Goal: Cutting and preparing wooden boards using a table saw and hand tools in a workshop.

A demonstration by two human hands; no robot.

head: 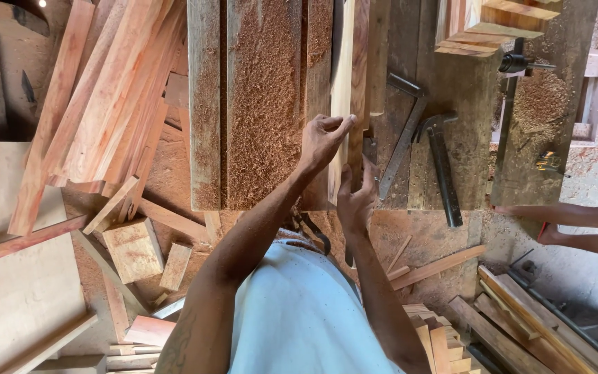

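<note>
Soft warm daylight, brighter at right, gentle shadows, sharp centre, slight wide-angle stretch at edges

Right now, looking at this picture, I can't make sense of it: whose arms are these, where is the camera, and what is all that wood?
The camera sits on a person's head and looks straight down, so the two arms reaching up the picture are that person's own. The left hand and right hand both grip a pale narrow wooden strip that lies lengthwise on a sawdust-covered workbench. To its right on the bench lie a metal square and a hammer. Reddish planks and offcuts are piled on the floor at left. The arms at the right edge belong to someone else.
</note>
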